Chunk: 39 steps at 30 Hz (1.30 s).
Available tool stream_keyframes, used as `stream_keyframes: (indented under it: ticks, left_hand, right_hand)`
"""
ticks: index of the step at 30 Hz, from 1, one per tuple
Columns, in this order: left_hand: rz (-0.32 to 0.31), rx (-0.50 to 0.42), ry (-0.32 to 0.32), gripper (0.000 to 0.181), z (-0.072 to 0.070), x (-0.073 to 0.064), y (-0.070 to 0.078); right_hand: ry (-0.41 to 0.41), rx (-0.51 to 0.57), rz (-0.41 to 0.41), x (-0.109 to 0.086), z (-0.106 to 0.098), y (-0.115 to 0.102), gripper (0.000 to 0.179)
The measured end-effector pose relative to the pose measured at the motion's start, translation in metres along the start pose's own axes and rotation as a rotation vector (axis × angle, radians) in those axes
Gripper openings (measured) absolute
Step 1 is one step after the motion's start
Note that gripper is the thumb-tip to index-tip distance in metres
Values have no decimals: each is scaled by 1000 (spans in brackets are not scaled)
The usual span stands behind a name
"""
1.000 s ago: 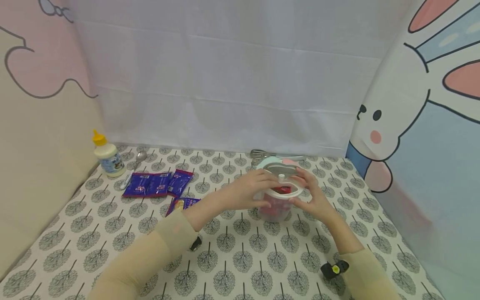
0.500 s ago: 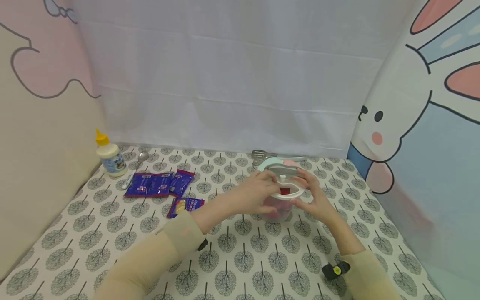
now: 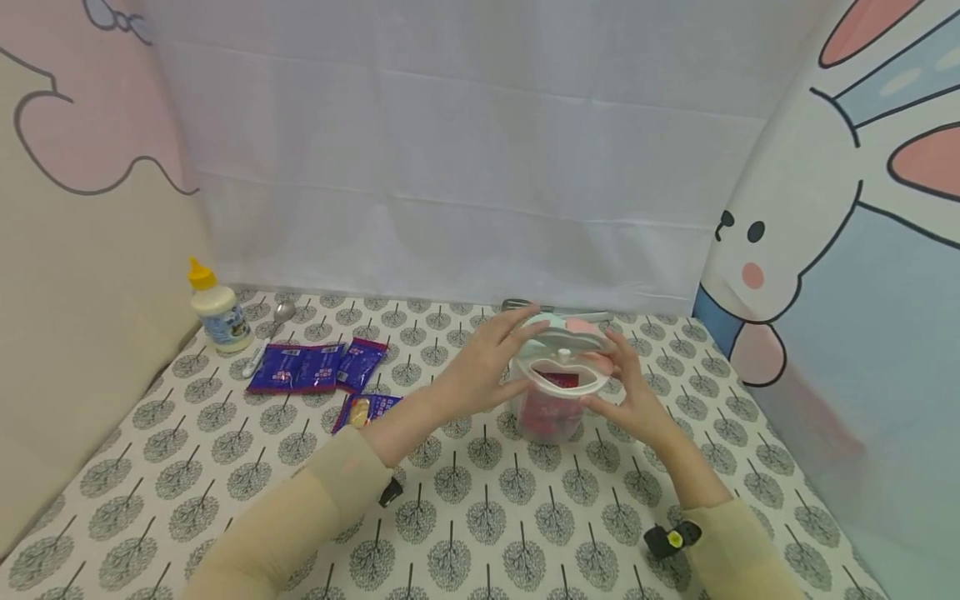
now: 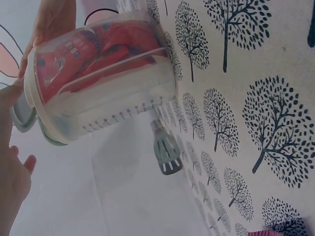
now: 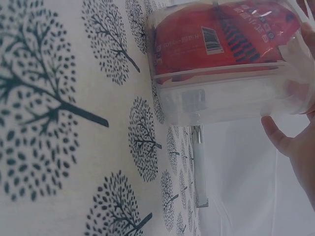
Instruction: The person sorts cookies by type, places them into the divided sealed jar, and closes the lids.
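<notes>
A clear plastic storage canister [image 3: 551,425] stands on the table, with red snack packets [image 5: 197,42] inside. Its white-rimmed lid has a raised grey-green flap [image 4: 24,113] at the back. My right hand [image 3: 636,400] grips the rim from the right, thumb at the front and fingers behind. On the left side, my left hand [image 3: 483,367] has its fingers extended over the flap, with the thumb close to the rim. In the left wrist view, the canister's see-through wall shows a divider and a row of scale marks.
Several purple snack packets [image 3: 318,368] lie to the left, near a spoon [image 3: 283,312] and a yellow-capped bottle [image 3: 221,317]. A whisk [image 3: 517,305] and a slotted turner [image 4: 167,150] lie behind the canister. Fabric walls border the patterned tablecloth [image 3: 450,517].
My left hand has shifted up and back from the rim's front-left, its fingers straightening over the flap. My right hand has kept its grip and the canister stays put.
</notes>
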<state>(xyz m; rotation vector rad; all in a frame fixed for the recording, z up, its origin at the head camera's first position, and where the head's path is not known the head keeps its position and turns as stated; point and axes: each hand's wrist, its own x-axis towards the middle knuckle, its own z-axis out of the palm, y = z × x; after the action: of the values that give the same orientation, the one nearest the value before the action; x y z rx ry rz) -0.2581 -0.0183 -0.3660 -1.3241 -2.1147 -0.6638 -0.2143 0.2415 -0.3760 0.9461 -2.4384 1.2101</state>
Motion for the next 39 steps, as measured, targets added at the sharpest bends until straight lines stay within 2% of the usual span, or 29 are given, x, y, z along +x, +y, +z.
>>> stream_keyframes:
  ticks: [3,6,11,15,20,25,27,29,32,34,36,39]
  left_hand:
    - [-113,-64,-91,86,1,-3,-3]
    - [-158,-133,-150,81,3,-8,-6]
    - [-84,-160,-134,60,8,-16,-10]
    - [-25,-140,-122,53,9,-18,-9]
    - [3,-115,-127,48,9,-20,-8]
    - [40,-94,-94,45,10,-22,-8]
    - [35,-104,-89,45,10,-22,-9]
    - [-20,-145,-103,41,12,-21,-8]
    - [-169,-229,-148,33,11,-16,-4]
    - [-270,-271,-178,35,11,-11,-2]
    - [-327,-300,-202,43,10,-6,-3]
    - [-372,-328,-237,63,7,1,-12]
  right_hand:
    - [7,-8,-85,2,0,2,81]
    - [19,-10,-167,3,1,4,66]
    - [31,5,-185,2,2,6,57]
    - [25,-1,-178,1,1,6,54]
    - [30,8,-177,2,1,4,48]
    - [28,18,-184,4,1,3,45]
    - [22,21,-178,4,0,3,44]
    - [18,26,-159,3,0,2,44]
    - [7,48,-117,-2,0,13,44]
    - [-1,51,-62,-3,0,10,43]
    - [-7,44,-11,-6,-1,13,43]
    - [-3,6,80,-6,0,2,44]
